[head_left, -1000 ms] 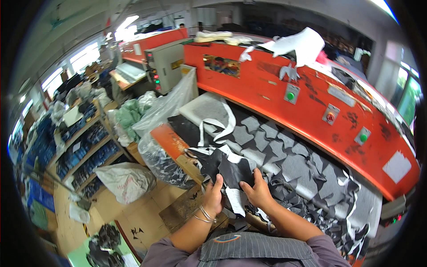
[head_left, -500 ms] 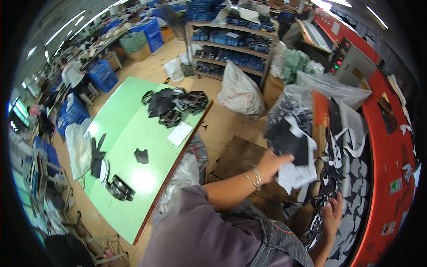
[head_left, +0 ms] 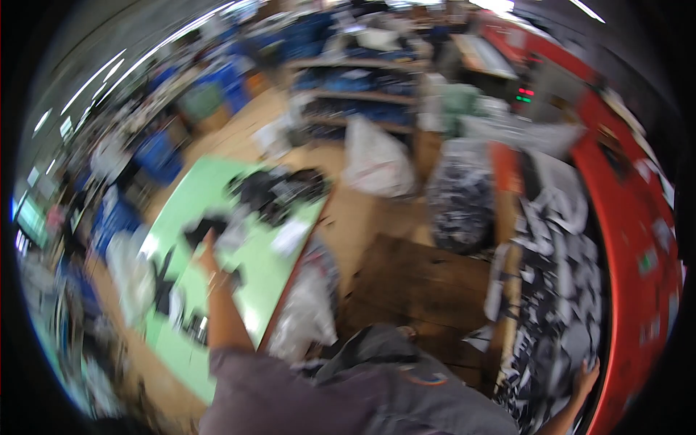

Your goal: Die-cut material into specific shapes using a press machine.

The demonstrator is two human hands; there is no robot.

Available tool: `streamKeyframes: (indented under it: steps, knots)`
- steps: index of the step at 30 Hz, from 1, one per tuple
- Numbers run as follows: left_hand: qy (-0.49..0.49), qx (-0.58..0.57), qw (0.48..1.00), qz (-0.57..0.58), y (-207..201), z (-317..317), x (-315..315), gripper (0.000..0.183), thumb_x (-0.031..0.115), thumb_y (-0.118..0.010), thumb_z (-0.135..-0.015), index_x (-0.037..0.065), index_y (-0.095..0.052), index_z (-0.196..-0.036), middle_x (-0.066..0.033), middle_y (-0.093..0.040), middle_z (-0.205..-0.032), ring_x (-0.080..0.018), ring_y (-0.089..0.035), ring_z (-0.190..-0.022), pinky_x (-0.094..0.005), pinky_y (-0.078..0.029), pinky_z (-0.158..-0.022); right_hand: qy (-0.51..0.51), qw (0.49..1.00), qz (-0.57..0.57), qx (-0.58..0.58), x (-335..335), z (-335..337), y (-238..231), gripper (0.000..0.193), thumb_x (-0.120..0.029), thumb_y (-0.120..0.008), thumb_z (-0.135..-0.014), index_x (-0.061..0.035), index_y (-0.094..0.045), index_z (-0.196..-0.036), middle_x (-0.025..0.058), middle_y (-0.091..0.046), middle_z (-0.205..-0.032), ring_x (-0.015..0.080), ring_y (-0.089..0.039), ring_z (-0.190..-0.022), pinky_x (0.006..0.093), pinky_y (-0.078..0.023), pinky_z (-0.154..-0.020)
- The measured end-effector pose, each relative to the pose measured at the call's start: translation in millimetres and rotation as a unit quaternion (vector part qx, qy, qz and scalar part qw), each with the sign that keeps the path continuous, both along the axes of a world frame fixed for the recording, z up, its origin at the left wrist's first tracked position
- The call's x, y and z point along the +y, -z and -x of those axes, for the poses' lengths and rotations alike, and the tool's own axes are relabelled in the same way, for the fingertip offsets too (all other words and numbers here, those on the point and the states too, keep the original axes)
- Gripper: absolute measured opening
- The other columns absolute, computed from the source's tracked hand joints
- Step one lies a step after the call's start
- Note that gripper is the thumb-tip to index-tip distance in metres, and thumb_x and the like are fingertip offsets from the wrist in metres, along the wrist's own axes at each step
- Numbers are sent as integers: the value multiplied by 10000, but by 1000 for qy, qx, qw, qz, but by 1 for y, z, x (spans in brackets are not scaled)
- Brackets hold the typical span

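Observation:
My left hand (head_left: 208, 255) reaches out over the green table (head_left: 188, 370), its fingers closed on black cut pieces (head_left: 206, 229). Beside them, a blurred pale sheet (head_left: 233, 231) stretches toward the dark pile (head_left: 272, 190) at the table's far end. A white paper (head_left: 289, 238) lies near the right edge. Far to the right, my right hand (head_left: 586, 378) rests, fingers apart, at the edge of the black and white scrap sheets (head_left: 554, 304) along the red machine (head_left: 631, 290). Motion blurs both hands.
Clear plastic bags (head_left: 301, 308) stand against the table's right side. A brown board (head_left: 413, 286) lies on the floor between table and machine. Farther off are a white sack (head_left: 377, 159), a filled plastic bag (head_left: 462, 196) and a loaded shelf (head_left: 355, 98).
My left hand has swung left from beside the machine to above the table, carrying the black pieces. My right hand has moved right and nearer, along the scraps. The view has shifted and blurred.

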State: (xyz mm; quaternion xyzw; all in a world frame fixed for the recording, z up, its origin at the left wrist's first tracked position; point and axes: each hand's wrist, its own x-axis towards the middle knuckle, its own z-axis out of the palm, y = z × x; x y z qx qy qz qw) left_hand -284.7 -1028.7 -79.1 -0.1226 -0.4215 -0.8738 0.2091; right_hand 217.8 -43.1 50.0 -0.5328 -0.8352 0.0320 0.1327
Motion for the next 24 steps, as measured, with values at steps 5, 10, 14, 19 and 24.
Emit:
streamKeyframes:
  steps: [5,10,14,19,24]
  knots:
    - [-116,-489,861,74,-25,50,141,630,320,-614,-859,156,-347,-1405,-69,-453,-1386,-272,-540,-1118,-365,-429,-865,413,899,79,-123,-76,-28,-62,906,-652,-624,-766,-210,-283,-1480,267,-354,-1436,454,-319,-1336,519,-343,-1061]
    - [55,-380,900,206,-66,169,344,412,280,-587,-877,162,-517,-1265,-37,-605,-1151,-154,-562,-895,-294,-437,-764,417,896,114,-100,-72,-62,-54,753,-524,-599,-844,-180,-327,-1456,260,-382,-1417,438,-389,-1295,524,-382,-1017]
    - [248,-230,859,384,-109,222,567,356,231,-589,-905,85,-532,-1225,-54,-619,-1081,-130,-570,-879,-262,-452,-757,441,890,57,-99,-61,-41,-36,462,-348,-510,-925,-185,-448,-1353,254,-504,-1284,438,-571,-1085,514,-488,-861]
    - [404,111,781,464,-131,199,843,275,173,-627,-897,3,-581,-1109,-77,-637,-966,-141,-598,-865,-290,-490,-759,392,910,6,-132,-51,-28,-7,383,-156,-388,-905,-202,-552,-1249,215,-669,-961,388,-661,-895,492,-517,-769]
    - [461,361,625,516,-144,114,1030,318,181,-697,-812,29,-627,-1082,-132,-633,-1053,-238,-616,-937,-346,-490,-831,398,904,29,-155,-62,-23,-3,428,-139,-402,-893,-252,-530,-1285,198,-675,-956,379,-666,-855,475,-522,-737]
